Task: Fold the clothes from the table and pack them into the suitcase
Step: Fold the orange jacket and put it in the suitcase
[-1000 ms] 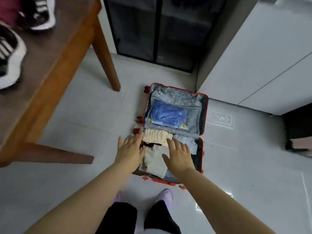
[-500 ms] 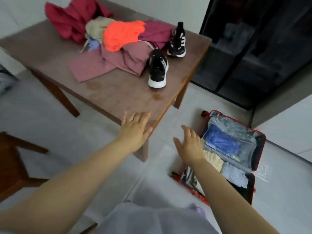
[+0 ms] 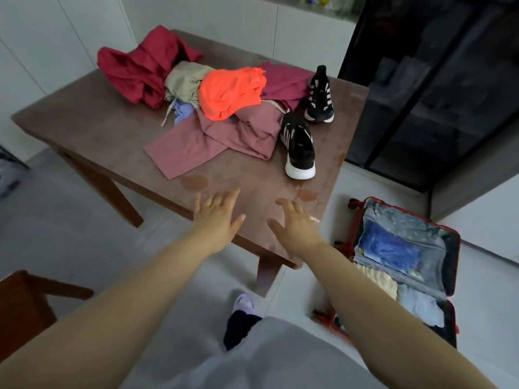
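Left grip (image 3: 217, 217) and right grip (image 3: 295, 223) are both wide, fingers spread and holding nothing, reaching over the near edge of the tabletop (image 3: 84, 116). Whether they touch the wood I cannot tell. They sit side by side, apart from each other.

The clothes (image 3: 213, 108) lie in a loose, unfolded heap well beyond the grips, toward the far side of the tabletop: a red piece (image 3: 140, 68) at the far left, a khaki one (image 3: 185, 80) beside it, an orange one (image 3: 230, 92) on top, and a pink one (image 3: 196, 141) spread nearest the left grip, still clear of it. Two black shoes (image 3: 299, 147) stand just right of the heap, ahead of the right grip.

The suitcase (image 3: 407, 223) lies open on the floor, right of the right arm, with a blue bundle (image 3: 390, 248) in its lid and folded pale clothes in its base.
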### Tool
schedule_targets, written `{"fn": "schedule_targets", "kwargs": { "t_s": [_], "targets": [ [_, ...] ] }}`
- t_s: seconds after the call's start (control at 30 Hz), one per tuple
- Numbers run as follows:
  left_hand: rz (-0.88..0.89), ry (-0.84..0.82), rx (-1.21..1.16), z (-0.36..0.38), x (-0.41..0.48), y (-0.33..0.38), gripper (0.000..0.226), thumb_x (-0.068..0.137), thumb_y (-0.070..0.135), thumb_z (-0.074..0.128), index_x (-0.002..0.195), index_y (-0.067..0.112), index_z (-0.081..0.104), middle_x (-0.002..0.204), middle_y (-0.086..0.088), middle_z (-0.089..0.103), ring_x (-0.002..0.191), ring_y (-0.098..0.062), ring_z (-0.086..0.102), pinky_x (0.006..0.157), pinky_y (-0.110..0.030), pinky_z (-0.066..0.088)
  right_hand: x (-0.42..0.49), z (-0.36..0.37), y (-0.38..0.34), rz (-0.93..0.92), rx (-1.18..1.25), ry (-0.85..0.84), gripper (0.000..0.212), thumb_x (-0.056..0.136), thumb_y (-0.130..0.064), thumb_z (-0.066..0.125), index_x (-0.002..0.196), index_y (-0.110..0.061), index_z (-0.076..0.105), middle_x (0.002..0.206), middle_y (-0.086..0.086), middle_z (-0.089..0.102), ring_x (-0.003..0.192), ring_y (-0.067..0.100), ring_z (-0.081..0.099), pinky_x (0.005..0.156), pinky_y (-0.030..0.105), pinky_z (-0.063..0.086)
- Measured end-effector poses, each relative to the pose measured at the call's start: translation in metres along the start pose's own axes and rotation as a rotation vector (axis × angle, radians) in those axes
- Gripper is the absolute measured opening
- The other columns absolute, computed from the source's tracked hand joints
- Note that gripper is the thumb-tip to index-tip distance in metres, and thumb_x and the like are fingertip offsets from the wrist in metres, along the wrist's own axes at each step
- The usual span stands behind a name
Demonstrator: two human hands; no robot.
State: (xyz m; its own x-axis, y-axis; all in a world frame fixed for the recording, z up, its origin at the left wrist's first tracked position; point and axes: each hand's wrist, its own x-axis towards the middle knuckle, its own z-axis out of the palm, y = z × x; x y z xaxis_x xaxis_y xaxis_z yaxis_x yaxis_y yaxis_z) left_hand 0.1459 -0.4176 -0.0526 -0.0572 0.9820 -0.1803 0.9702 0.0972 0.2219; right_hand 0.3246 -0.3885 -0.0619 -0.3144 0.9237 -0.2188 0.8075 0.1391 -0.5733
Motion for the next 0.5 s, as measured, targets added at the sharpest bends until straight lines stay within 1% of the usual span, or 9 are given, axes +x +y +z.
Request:
{"fn": "schedule_targets", "kwargs": {
  "t_s": [0.1,0.2,0.33,0.5],
  "targets": [
    [0.045,0.020,0.016,-0.016,0.047,-0.022,0.062,0.098,0.042,0.035,0.150,0.021,0.009,0.152,-0.004,0.027,0.142,-0.024,0.017,0.115,-0.048,-0.002,0.040,0.004,-0.016,-0.006,0.036,0.009,0.052,0.094,-0.032,0.052,0.141,-0.018,0.035,0.144,0.007,0.035,0.131,0.027,0.034,0.108,0.038,0.030],
    [0.068,0.034,0.035,-0.038,0.099,-0.044,0.063,0.097,0.042,0.036,0.150,0.020,0.009,0.150,-0.006,0.029,0.139,-0.024,0.022,0.115,-0.048,0.003,0.092,0.000,-0.029,-0.005,0.042,0.036,0.051,0.093,-0.027,0.055,0.140,-0.015,0.038,0.140,0.011,0.039,0.128,0.030,0.037,0.107,0.037,0.030],
    [0.050,0.046,0.023,-0.068,0.159,-0.083,0.064,0.097,0.042,0.037,0.150,0.019,0.010,0.147,-0.011,0.033,0.138,-0.028,0.024,0.115,-0.048,0.006,0.165,-0.007,-0.054,-0.001,0.055,0.049,0.050,0.093,-0.022,0.056,0.138,-0.008,0.040,0.135,0.019,0.042,0.124,0.036,0.039,0.102,0.035,0.028],
    [0.045,0.040,-0.006,-0.092,0.215,-0.121,0.063,0.097,0.041,0.040,0.150,0.020,0.012,0.145,-0.011,0.037,0.137,-0.030,0.025,0.114,-0.047,0.007,0.234,-0.016,-0.086,-0.031,0.082,0.080,0.048,0.091,-0.018,0.058,0.136,-0.009,0.045,0.136,0.018,0.042,0.123,0.035,0.040,0.102,0.035,0.029]
  ]
}}
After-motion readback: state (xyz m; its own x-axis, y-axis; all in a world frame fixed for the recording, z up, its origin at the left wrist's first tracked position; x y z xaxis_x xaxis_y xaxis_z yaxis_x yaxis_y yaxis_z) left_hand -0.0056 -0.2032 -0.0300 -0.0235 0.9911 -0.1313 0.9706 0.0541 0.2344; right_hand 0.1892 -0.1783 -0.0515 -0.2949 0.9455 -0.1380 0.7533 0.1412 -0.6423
